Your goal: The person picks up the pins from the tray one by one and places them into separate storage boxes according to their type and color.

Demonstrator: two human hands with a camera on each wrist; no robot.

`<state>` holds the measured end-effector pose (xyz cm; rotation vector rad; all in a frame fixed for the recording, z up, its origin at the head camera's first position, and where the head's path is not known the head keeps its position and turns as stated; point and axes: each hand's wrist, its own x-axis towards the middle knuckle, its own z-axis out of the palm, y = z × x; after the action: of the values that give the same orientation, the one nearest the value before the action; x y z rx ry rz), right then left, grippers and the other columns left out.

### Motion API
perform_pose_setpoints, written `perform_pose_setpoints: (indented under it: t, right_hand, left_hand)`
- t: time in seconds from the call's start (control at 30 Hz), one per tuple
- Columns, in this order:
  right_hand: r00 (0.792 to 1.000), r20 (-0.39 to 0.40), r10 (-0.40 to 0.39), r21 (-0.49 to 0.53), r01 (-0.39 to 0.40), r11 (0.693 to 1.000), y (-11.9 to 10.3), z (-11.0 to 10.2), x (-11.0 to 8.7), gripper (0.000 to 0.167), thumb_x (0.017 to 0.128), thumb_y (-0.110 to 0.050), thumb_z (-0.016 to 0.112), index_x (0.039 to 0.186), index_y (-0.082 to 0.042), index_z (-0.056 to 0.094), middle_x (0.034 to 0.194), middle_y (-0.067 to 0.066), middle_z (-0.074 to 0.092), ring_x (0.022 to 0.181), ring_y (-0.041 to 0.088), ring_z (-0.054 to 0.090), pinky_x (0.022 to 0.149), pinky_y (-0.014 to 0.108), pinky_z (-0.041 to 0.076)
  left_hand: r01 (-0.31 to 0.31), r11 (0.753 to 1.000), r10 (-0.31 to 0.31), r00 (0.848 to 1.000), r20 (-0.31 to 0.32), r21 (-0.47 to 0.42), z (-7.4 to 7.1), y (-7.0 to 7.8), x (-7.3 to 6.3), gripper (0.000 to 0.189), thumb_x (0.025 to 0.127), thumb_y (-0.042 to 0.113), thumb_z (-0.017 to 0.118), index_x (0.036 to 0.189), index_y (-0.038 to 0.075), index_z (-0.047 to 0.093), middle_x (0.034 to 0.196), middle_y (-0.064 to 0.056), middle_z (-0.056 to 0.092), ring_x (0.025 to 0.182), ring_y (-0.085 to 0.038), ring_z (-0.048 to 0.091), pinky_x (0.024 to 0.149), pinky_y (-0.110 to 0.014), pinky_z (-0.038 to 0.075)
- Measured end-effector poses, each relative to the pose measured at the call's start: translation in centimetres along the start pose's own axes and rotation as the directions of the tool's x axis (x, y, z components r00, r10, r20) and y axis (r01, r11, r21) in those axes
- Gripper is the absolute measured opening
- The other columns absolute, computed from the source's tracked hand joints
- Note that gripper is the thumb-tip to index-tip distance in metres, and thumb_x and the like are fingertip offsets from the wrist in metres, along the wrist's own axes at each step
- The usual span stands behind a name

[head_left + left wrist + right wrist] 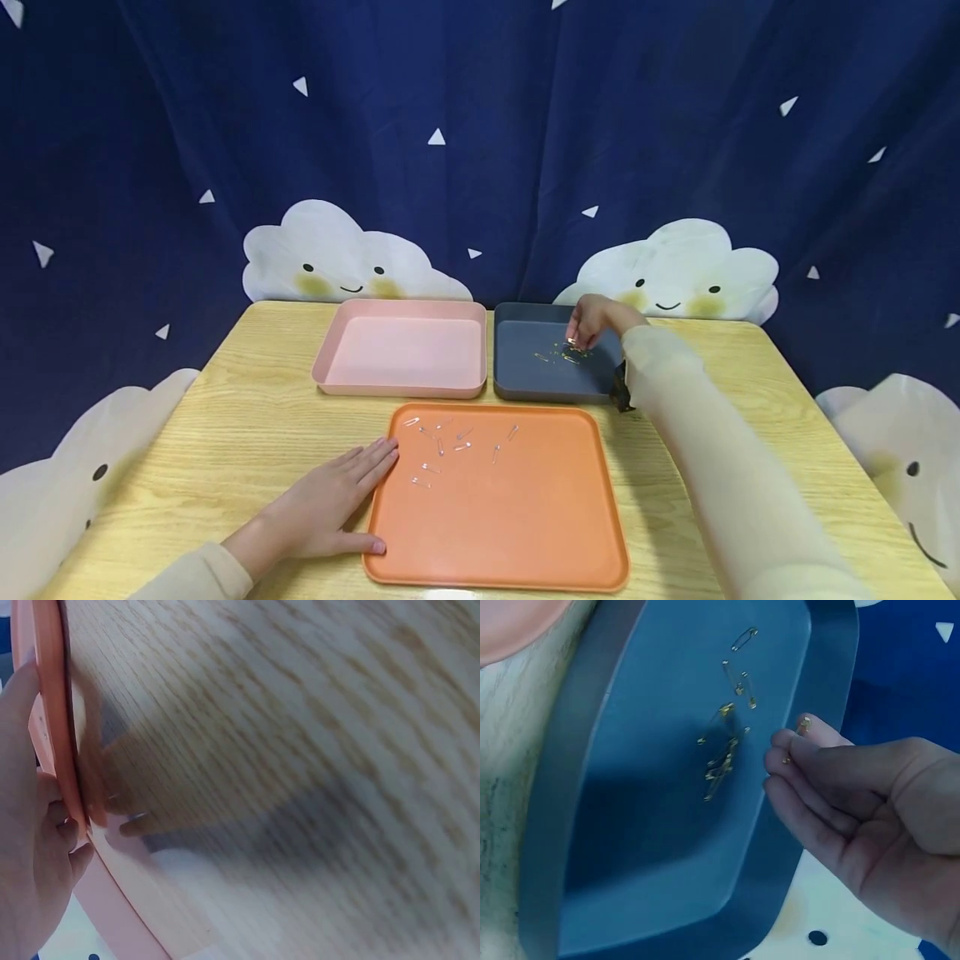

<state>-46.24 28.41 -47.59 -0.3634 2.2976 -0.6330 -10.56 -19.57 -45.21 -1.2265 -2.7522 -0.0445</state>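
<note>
Over the dark blue-grey tray point(517, 372), my right hand point(591, 321) pinches a gold safety pin point(801, 729) between thumb and fingertips. Below it, several gold safety pins point(724, 761) lie in a loose cluster on that tray's floor. My left hand point(330, 502) rests at the left edge of the orange tray point(517, 517), fingers extended and fingertips at the rim. The left wrist view shows this hand point(30, 847) along the orange rim point(60, 712). Several silver safety pins point(440, 447) are scattered over the upper left part of the orange tray.
A pink tray point(405, 390) stands left of the dark one, both behind the orange tray on a wooden table point(247, 400). Close behind the table hangs a dark blue curtain point(495, 167) with clouds and white triangles.
</note>
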Motion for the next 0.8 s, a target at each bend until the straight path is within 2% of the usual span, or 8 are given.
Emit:
perform_pose_setpoints:
  t: [0.1, 0.27, 0.33, 0.4, 0.5, 0.57, 0.67, 0.8]
  right_hand:
    - [0.998, -0.059, -0.034, 0.002, 0.034, 0.999, -0.5, 0.2, -1.4, 0.014, 0.076, 0.0, 0.073, 0.09, -0.004, 0.069, 0.077, 0.005, 0.069, 0.068, 0.016, 0.068, 0.067, 0.03, 0.061]
    - [0.98, -0.195, -0.042, 0.01, 0.045, 0.999, -5.8, 1.6, -8.1, 0.011, 0.077, -0.002, 0.071, 0.088, 0.0, 0.069, 0.074, 0.006, 0.069, 0.065, 0.014, 0.067, 0.066, 0.03, 0.061]
    - [0.964, -0.265, 0.002, -0.001, -0.003, 1.0, -8.5, 2.5, -11.2, 0.017, 0.08, 0.0, 0.067, 0.096, 0.007, 0.068, 0.077, 0.009, 0.07, 0.067, 0.013, 0.066, 0.071, 0.033, 0.061]
    - [0.951, -0.307, -0.039, -0.006, 0.039, 0.999, -9.3, 3.0, -13.0, 0.019, 0.083, 0.001, 0.063, 0.099, 0.011, 0.066, 0.077, 0.009, 0.07, 0.066, 0.01, 0.064, 0.068, 0.03, 0.06]
    - [0.923, -0.375, -0.092, -0.036, 0.084, 0.996, -9.3, 3.9, -14.3, 0.018, 0.087, -0.003, 0.06, 0.099, 0.009, 0.066, 0.077, 0.01, 0.07, 0.064, 0.007, 0.06, 0.063, 0.024, 0.056]
    - [0.896, -0.417, -0.149, -0.094, 0.12, 0.988, -9.0, 4.9, -14.9, 0.018, 0.091, -0.008, 0.06, 0.098, 0.005, 0.068, 0.078, 0.009, 0.07, 0.064, 0.006, 0.059, 0.061, 0.021, 0.051]
    - [0.843, -0.487, -0.227, -0.174, 0.161, 0.972, -9.2, 7.2, -16.1, 0.019, 0.092, -0.016, 0.062, 0.098, -0.001, 0.071, 0.084, 0.007, 0.073, 0.069, 0.008, 0.06, 0.063, 0.023, 0.05]
    - [0.753, -0.547, -0.366, -0.247, 0.272, 0.93, -9.6, 10.6, -18.1, 0.016, 0.091, -0.017, 0.064, 0.098, -0.006, 0.073, 0.09, 0.007, 0.075, 0.078, 0.014, 0.066, 0.069, 0.027, 0.055]
  left_hand:
    - [-0.009, 1.0, 0.01, 1.0, -0.024, 0.008, 0.1, 0.0, 0.0, 0.1, 0.081, 0.077, 0.046, 0.144, 0.0, 0.04, 0.152, -0.015, 0.041, 0.14, -0.026, 0.042, 0.119, -0.029, 0.024]
    - [-0.028, 1.0, 0.028, 0.999, -0.045, 0.014, 0.2, 0.1, 0.1, 0.099, 0.081, 0.076, 0.047, 0.143, -0.001, 0.041, 0.151, -0.016, 0.042, 0.138, -0.028, 0.044, 0.119, -0.011, -0.013]
    - [-0.028, 0.999, 0.029, 0.999, -0.046, 0.015, 0.2, 0.1, 0.1, 0.099, 0.081, 0.076, 0.047, 0.143, -0.001, 0.041, 0.151, -0.016, 0.042, 0.138, -0.029, 0.044, 0.117, -0.011, -0.015]
    - [-0.022, 1.0, 0.023, 0.999, -0.044, 0.013, 0.1, 0.2, 0.1, 0.099, 0.081, 0.076, 0.047, 0.144, 0.0, 0.041, 0.151, -0.015, 0.042, 0.138, -0.028, 0.044, 0.12, -0.012, -0.009]
    - [-0.013, 1.0, 0.014, 0.999, -0.034, 0.015, 0.0, 0.3, 0.2, 0.099, 0.081, 0.077, 0.047, 0.144, 0.001, 0.041, 0.151, -0.015, 0.042, 0.139, -0.027, 0.044, 0.122, -0.023, 0.016]
    - [-0.012, 1.0, 0.013, 1.0, -0.029, 0.018, 0.0, 0.3, 0.2, 0.099, 0.081, 0.077, 0.046, 0.144, 0.001, 0.041, 0.151, -0.015, 0.042, 0.139, -0.027, 0.044, 0.116, -0.033, 0.032]
    - [-0.017, 1.0, 0.018, 1.0, -0.026, 0.026, -0.2, 0.3, 0.3, 0.099, 0.081, 0.077, 0.046, 0.143, 0.0, 0.042, 0.15, -0.016, 0.043, 0.138, -0.027, 0.045, 0.109, -0.04, 0.042]
    - [0.004, 1.0, -0.004, 1.0, -0.005, 0.001, -0.6, 0.4, 0.3, 0.099, 0.08, 0.077, 0.047, 0.142, 0.0, 0.044, 0.149, -0.016, 0.045, 0.136, -0.027, 0.046, 0.108, -0.042, 0.043]
